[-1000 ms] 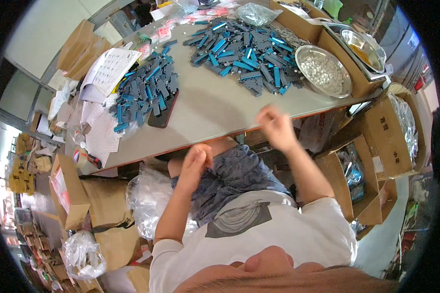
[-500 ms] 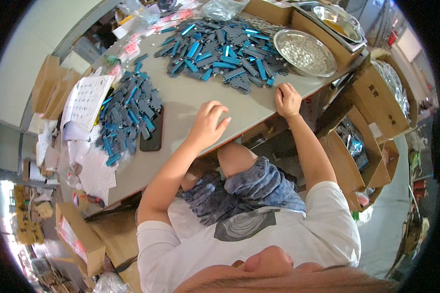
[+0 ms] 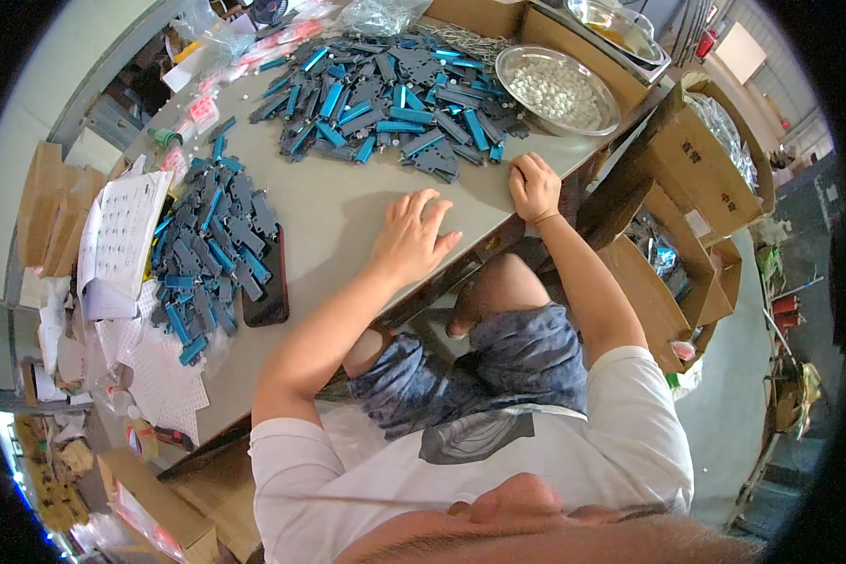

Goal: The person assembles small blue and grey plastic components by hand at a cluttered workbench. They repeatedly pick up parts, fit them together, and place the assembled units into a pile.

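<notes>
My left hand (image 3: pixel 412 237) rests on the grey table top (image 3: pixel 324 221) near its front edge, fingers spread and nothing in them. At the right my right hand (image 3: pixel 536 191) lies on the table edge with its fingers curled in; whether anything is inside cannot be seen. Beyond both hands spreads a large heap of dark grey plastic parts with shiny blue strips (image 3: pixel 385 108). A smaller heap of the same parts (image 3: pixel 218 249) lies to the left, next to a dark phone (image 3: pixel 271 293). A round metal bowl (image 3: pixel 603 122) of small white pieces stands beyond my right hand.
Printed sheets (image 3: pixel 122 230) lie at the left edge. Behind the bowl are a cardboard box (image 3: pixel 600 68) and another metal bowl (image 3: pixel 650 49). Open cartons (image 3: pixel 710 179) with bagged goods stand right of the table. Clear plastic bags (image 3: pixel 381 17) lie at the back.
The view has turned, so the table's things sit further left. My left hand has shifted right along the table, its fingers now flatter and more spread. My right hand stays curled at the edge.
</notes>
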Demonstrator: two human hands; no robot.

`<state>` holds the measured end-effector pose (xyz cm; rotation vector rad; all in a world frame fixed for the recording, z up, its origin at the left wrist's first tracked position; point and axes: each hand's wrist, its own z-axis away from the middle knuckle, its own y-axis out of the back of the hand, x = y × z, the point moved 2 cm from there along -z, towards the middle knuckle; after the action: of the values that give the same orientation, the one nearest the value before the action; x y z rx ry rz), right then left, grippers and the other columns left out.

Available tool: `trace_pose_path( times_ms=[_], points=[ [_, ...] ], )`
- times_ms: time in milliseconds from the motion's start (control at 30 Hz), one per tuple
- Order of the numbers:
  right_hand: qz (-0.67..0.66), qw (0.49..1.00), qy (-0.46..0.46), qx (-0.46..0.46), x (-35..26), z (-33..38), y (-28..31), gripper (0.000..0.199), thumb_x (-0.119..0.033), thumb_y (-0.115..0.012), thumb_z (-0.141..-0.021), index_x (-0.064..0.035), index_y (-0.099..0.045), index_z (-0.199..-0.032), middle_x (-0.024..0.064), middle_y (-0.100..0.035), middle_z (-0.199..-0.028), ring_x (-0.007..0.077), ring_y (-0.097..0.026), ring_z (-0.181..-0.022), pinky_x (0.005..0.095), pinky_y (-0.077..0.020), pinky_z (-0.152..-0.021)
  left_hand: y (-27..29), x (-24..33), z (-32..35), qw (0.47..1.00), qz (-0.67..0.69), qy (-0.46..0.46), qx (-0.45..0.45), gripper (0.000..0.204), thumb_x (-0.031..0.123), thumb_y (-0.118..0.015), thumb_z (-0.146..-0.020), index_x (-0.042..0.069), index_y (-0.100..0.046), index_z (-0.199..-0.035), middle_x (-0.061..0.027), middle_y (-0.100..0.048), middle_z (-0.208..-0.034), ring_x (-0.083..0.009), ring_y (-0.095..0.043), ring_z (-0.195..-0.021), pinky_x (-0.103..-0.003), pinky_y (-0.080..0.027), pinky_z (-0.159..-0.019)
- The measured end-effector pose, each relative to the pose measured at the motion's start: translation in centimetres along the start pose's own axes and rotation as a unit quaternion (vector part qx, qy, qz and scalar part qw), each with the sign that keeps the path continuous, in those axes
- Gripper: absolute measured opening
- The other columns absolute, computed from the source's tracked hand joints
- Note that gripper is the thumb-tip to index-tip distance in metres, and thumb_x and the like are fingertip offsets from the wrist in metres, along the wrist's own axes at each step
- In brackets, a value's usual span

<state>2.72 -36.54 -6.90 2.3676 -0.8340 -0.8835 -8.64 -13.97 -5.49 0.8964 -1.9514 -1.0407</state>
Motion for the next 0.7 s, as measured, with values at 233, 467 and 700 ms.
trace_pose_path(
  times_ms=[233, 467, 700],
  points=[
    [-0.014, 1.0, 0.016, 0.002, 0.0, -0.1, 0.2, 0.008, -0.012, -0.051, -0.079, -0.0069, -0.058, -0.078, 0.0123, -0.057, -0.075, 0.0342, -0.056, -0.068, 0.0401, -0.046, -0.059, 0.2, 0.3, -0.2, 0.999, -0.021, 0.023, 0.009, 0.043, 0.039, -0.055, -0.088, 0.007, -0.049, -0.116, -0.0145, -0.046, -0.122, -0.0331, -0.045, -0.111, -0.047, -0.037, -0.092],
    [0.042, 0.999, 0.034, -0.002, 0.4, -0.1, 0.2, 0.003, -0.008, -0.056, -0.069, -0.0084, -0.054, -0.07, 0.0105, -0.054, -0.068, 0.0312, -0.054, -0.057, 0.0391, -0.0456, -0.051, 1.1, 1.1, -1.0, 0.999, -0.009, 0.032, -0.009, 0.042, 0.033, -0.058, -0.087, 0.004, -0.05, -0.115, -0.0176, -0.046, -0.122, -0.0368, -0.043, -0.111, -0.048, -0.036, -0.093],
    [-0.036, 0.988, -0.02, -0.148, 0.8, -1.2, 1.6, 0.01, -0.016, -0.06, -0.073, -0.0081, -0.054, -0.072, 0.0101, -0.055, -0.068, 0.0318, -0.058, -0.059, 0.0413, -0.0474, -0.051, 1.2, 1.7, -2.8, 0.998, -0.006, -0.03, -0.05, 0.04, 0.028, -0.069, -0.078, 0.005, -0.055, -0.108, -0.0157, -0.05, -0.116, -0.0355, -0.049, -0.102, -0.046, -0.041, -0.082]
  ],
)
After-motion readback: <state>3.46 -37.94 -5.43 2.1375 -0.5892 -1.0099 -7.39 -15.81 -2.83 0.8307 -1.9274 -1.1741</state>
